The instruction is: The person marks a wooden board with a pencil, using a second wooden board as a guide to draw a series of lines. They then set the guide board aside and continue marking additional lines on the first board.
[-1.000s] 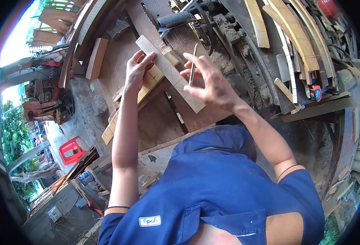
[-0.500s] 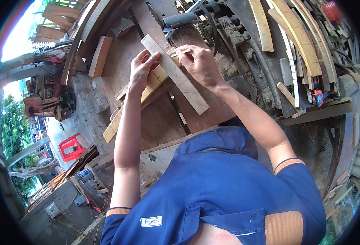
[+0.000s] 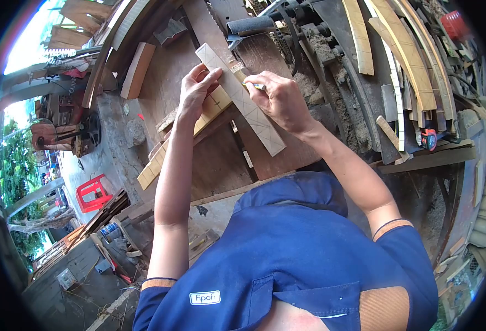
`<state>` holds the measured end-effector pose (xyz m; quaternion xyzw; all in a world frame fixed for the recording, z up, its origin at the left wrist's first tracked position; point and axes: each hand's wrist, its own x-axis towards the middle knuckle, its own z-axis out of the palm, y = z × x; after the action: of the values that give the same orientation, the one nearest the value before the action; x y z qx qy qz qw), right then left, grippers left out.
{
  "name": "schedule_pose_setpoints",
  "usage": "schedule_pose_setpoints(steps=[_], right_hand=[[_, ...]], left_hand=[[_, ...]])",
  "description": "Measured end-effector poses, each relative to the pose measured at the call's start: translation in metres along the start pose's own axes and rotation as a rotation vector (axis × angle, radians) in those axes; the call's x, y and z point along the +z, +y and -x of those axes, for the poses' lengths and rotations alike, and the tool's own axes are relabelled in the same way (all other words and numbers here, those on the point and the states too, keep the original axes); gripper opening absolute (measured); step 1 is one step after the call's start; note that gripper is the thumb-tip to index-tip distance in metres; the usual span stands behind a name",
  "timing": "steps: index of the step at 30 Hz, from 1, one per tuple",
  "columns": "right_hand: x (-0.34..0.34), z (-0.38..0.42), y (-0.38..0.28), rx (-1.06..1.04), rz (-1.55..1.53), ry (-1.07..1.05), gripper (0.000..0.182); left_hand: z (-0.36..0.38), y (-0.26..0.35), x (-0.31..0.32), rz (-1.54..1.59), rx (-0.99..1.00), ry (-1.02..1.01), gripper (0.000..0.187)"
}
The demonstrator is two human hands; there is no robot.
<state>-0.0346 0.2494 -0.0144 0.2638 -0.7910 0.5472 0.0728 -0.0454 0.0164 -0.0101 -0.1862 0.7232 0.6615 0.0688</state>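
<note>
A pale flat strip of wood [image 3: 246, 105], marked with crossing pencil lines, lies at a slant over a yellowish wooden strip [image 3: 153, 170]. My left hand [image 3: 195, 91] is closed on the upper part of the pale strip, its thumb resting on the edge. My right hand [image 3: 280, 99] pinches a pencil [image 3: 258, 86] beside the strip's right edge. Past the pencil tip, a small piece of wood [image 3: 237, 68] shows near that same edge. Some fingers of my left hand are hidden behind the wood.
Under the strips is a brown wooden worktop [image 3: 276, 55] with a saw blade [image 3: 207, 16] at its far side. Curved wooden pieces [image 3: 414, 71] and a tape measure [image 3: 429, 139] lie on the right. A red plastic stool [image 3: 93, 193] stands on the floor at left.
My right hand and the pencil have shifted down and slightly right along the pale strip's edge. My left hand keeps its hold; the whole view has moved slightly.
</note>
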Motion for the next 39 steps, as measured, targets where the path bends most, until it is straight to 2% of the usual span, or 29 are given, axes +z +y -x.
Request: schedule_pose_setpoints(steps=[7, 11, 13, 15, 17, 18, 22, 25, 26, 29, 30, 33, 35, 36, 39], right_hand=[[0.007, -0.017, 0.003, -0.026, -0.012, 0.014, 0.017], [-0.011, 0.005, -0.003, -0.039, -0.016, -0.007, 0.012], [-0.03, 0.014, -0.016, 0.112, 0.033, -0.23, 0.01], [-0.03, 0.026, -0.013, 0.113, 0.016, -0.233, 0.01], [-0.027, 0.035, -0.017, 0.092, -0.022, -0.073, 0.013], [-0.032, 0.034, -0.026, 0.2, -0.041, -0.111, 0.016], [-0.021, 0.048, -0.026, 0.183, 0.087, -0.052, 0.025], [-0.014, 0.058, -0.035, 0.191, 0.07, -0.108, 0.03], [-0.015, 0.061, -0.04, 0.205, 0.069, -0.156, 0.04], [-0.006, 0.067, -0.053, 0.234, 0.035, -0.193, 0.047], [-0.006, 0.069, -0.057, 0.221, 0.064, -0.224, 0.052], [0.002, 0.077, -0.058, 0.186, 0.165, -0.238, 0.053], [0.004, 0.082, -0.057, 0.206, 0.166, -0.244, 0.051], [0.003, 0.083, -0.059, 0.18, 0.192, -0.212, 0.049], [-0.005, 0.087, -0.061, 0.118, 0.206, -0.136, 0.045]], left_hand=[[-0.003, -0.005, -0.004, -0.032, -0.029, -0.011, 0.042], [-0.001, -0.002, -0.001, -0.042, -0.029, -0.003, 0.043], [0.001, 0.0, 0.001, -0.023, -0.018, 0.007, 0.047], [0.0, 0.001, 0.002, -0.005, -0.001, 0.011, 0.051], [-0.001, -0.001, -0.001, -0.004, -0.011, -0.002, 0.051], [-0.001, -0.003, -0.001, 0.0, -0.007, 0.006, 0.051], [-0.003, -0.007, -0.006, 0.094, 0.024, -0.012, 0.053], [0.003, -0.001, -0.012, 0.249, 0.076, -0.051, 0.052], [0.008, 0.001, -0.015, 0.341, 0.098, -0.045, 0.05], [0.03, 0.001, -0.026, 0.495, 0.13, -0.039, 0.046], [0.039, -0.001, -0.028, 0.454, 0.131, 0.024, 0.046], [0.076, 0.0, -0.022, 0.351, 0.135, 0.195, 0.047], [0.088, -0.014, -0.025, 0.31, 0.151, 0.234, 0.045], [0.098, -0.014, -0.024, 0.331, 0.164, 0.191, 0.046], [0.117, -0.024, -0.046, -0.108, 0.267, 0.198, 0.052]])
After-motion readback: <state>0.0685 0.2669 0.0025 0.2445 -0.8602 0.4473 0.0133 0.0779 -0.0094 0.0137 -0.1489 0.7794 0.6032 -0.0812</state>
